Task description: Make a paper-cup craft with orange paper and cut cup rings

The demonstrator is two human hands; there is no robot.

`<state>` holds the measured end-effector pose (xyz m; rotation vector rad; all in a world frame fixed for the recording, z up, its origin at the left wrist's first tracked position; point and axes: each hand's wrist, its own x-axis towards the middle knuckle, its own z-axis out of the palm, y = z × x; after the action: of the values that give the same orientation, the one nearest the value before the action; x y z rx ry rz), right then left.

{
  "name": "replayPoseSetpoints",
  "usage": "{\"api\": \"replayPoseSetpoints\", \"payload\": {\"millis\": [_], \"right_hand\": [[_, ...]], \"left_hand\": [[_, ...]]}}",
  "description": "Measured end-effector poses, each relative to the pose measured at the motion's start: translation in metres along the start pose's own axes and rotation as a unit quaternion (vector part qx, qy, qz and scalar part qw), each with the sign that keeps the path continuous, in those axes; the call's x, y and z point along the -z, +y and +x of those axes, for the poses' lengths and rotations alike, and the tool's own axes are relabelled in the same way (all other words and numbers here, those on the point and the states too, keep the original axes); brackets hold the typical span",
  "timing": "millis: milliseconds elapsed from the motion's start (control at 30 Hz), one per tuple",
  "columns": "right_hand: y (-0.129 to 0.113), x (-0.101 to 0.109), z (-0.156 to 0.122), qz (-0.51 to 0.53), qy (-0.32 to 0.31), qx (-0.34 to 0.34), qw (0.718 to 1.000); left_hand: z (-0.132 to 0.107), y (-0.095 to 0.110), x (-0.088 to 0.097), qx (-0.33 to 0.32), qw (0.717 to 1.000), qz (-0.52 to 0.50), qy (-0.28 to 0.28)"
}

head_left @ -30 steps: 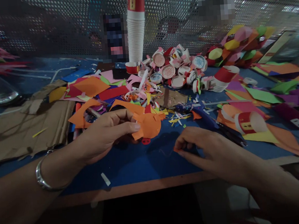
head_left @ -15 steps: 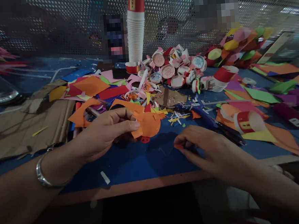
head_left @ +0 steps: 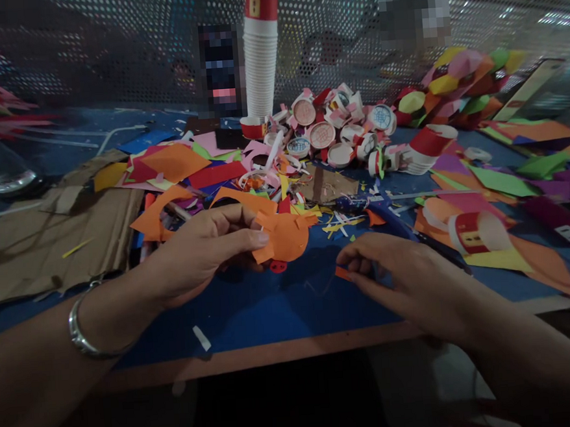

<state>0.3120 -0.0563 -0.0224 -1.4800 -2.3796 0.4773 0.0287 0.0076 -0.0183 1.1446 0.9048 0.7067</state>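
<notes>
Between thumb and fingers, my left hand point(head_left: 219, 247) pinches an orange paper cutout point(head_left: 289, 236) by its left side. The cutout has a round body with small tabs, and a red piece point(head_left: 278, 266) with dark marks shows at its lower edge. To the right, my right hand point(head_left: 386, 265) is closed at the fingertips on a small orange paper strip point(head_left: 342, 273), just above the blue tabletop point(head_left: 277, 318). A thin glue-like thread hangs near the strip. My left hand's lower fingers are partly hidden behind the cutout.
A tall stack of paper cups point(head_left: 262, 59) stands behind a heap of cut cup bases point(head_left: 323, 133). Corrugated cardboard point(head_left: 72, 235) lies left, a blue glue gun point(head_left: 387, 216) right of centre. Coloured paper scraps point(head_left: 174, 163) spread around. A white scrap point(head_left: 202, 338) rests near the front edge.
My right hand has shifted slightly right, and the orange strip in its fingertips has tilted and shows more. My left hand holds the cutout almost unchanged.
</notes>
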Motion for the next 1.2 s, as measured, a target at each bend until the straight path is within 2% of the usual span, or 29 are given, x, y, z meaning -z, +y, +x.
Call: {"api": "replayPoseSetpoints", "payload": {"millis": [233,633,800,967,1067,1200], "right_hand": [[0.004,0.0,-0.002,-0.022,0.017,0.007,1.0],[-0.002,0.004,0.003,-0.005,-0.023,-0.014,1.0],[-0.001,-0.003,-0.006,-0.031,0.039,0.017,0.999],[-0.011,-0.017,-0.034,-0.044,0.087,0.051,0.994],[-0.02,-0.022,-0.049,-0.043,0.093,0.061,0.993],[-0.023,-0.021,-0.054,-0.025,0.099,0.052,0.993]], "left_hand": [[0.0,-0.001,0.003,0.004,1.0,0.015,0.003],[-0.001,0.001,0.0,-0.001,0.999,0.028,0.022],[0.001,0.001,0.0,0.0,0.998,0.035,0.044],[0.0,0.005,-0.003,-0.008,0.998,0.036,0.05],[0.0,0.005,-0.003,-0.013,0.998,0.039,0.05],[0.001,0.004,-0.003,-0.012,0.997,0.057,0.047]]}}
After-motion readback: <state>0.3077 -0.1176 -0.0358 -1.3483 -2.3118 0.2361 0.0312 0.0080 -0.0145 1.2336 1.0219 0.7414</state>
